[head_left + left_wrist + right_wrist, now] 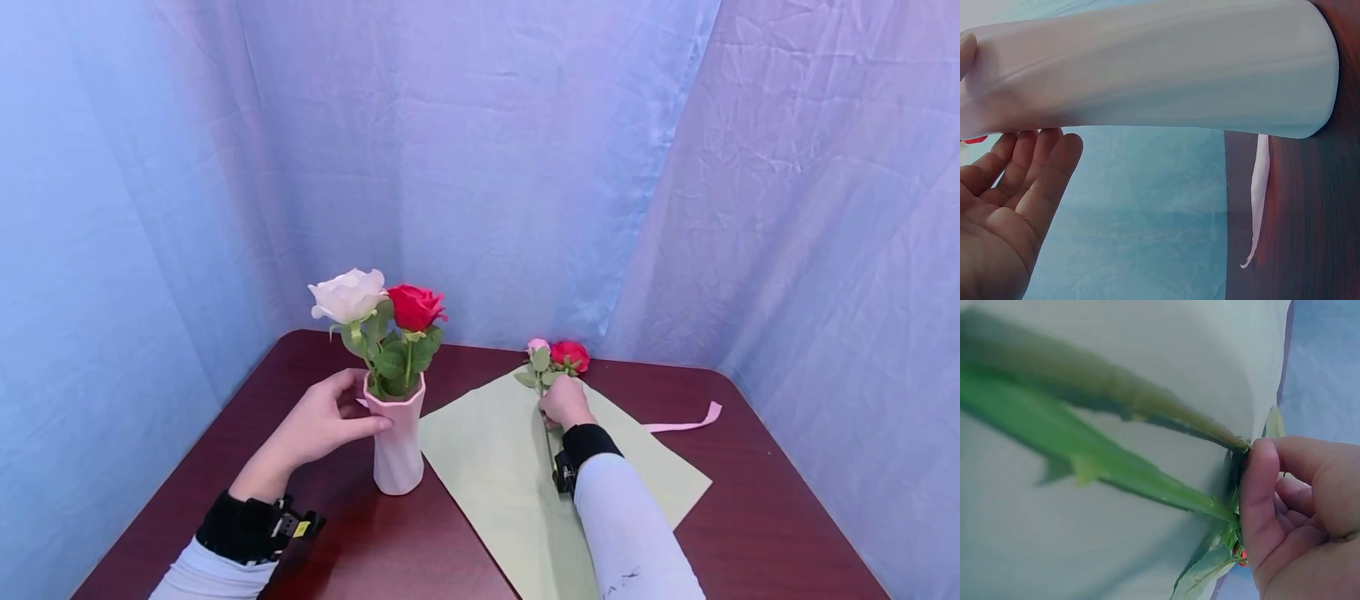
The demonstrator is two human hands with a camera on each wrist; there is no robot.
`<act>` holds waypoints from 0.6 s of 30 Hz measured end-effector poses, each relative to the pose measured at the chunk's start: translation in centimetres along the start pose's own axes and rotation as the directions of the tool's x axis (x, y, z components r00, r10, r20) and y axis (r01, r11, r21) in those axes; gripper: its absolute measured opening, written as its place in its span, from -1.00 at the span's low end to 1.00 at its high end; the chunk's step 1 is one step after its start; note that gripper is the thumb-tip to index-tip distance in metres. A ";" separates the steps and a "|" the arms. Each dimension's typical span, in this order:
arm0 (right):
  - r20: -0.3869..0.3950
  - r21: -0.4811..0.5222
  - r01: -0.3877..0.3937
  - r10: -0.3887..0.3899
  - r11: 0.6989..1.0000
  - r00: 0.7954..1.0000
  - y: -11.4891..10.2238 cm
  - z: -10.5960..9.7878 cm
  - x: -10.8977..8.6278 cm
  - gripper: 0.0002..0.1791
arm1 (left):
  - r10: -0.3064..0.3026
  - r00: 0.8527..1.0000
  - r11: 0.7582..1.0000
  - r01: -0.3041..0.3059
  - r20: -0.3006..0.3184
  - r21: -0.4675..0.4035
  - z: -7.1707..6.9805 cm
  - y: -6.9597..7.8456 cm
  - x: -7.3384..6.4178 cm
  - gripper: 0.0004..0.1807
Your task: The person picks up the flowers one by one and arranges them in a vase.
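A pale pink twisted vase point(398, 450) stands upright on the table, with a white rose point(349, 296) and a red rose point(415, 308) in it. My left hand point(322, 421) holds the vase near its rim, thumb in front and fingertips at the other side; the left wrist view shows the vase wall point(1166, 69) up close. Farther right, my right hand point(567, 402) pinches flower stems point(1147, 481) over the light green paper. Beyond that hand are a small pink rose point(537, 345) and a second red rose point(572, 355). The fingers partly hide the stems.
The light green wrapping paper point(487, 450) lies on the dark red table point(780, 508), its near corner out of view. A pink ribbon point(690, 425) sticks out from the paper's right side. Blue-lilac curtains point(480, 167) surround the table at the back and sides.
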State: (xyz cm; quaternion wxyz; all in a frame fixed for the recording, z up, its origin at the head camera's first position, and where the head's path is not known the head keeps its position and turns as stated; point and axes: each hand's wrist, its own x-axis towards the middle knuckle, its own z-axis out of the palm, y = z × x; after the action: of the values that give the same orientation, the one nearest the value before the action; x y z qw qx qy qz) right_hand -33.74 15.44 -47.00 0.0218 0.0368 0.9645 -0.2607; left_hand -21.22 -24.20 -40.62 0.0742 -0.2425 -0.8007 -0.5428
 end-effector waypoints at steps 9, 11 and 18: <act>0.039 0.116 -0.032 0.028 0.993 0.999 -0.3 -0.5 -0.1 -0.78 | 0.000 1.000 1.000 0.000 -0.002 0.009 0.0 0.1 0.0 -0.41; 0.046 0.165 -0.034 0.026 0.986 0.999 -0.4 -0.7 -0.1 -0.80 | 0.001 1.000 1.000 -0.001 -0.004 0.011 0.0 0.0 0.0 -0.42; 0.020 0.314 -0.052 0.048 0.948 0.999 -0.9 -1.5 0.3 -0.76 | 0.004 1.000 1.000 -0.004 -0.005 0.012 0.0 0.0 -0.1 -0.43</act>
State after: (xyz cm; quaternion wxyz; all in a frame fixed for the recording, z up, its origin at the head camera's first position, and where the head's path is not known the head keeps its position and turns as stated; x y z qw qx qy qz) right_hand -34.10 15.44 -45.23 0.0281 0.0628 0.9093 -0.4105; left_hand -21.17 -24.24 -40.69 0.0788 -0.2423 -0.8031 -0.5386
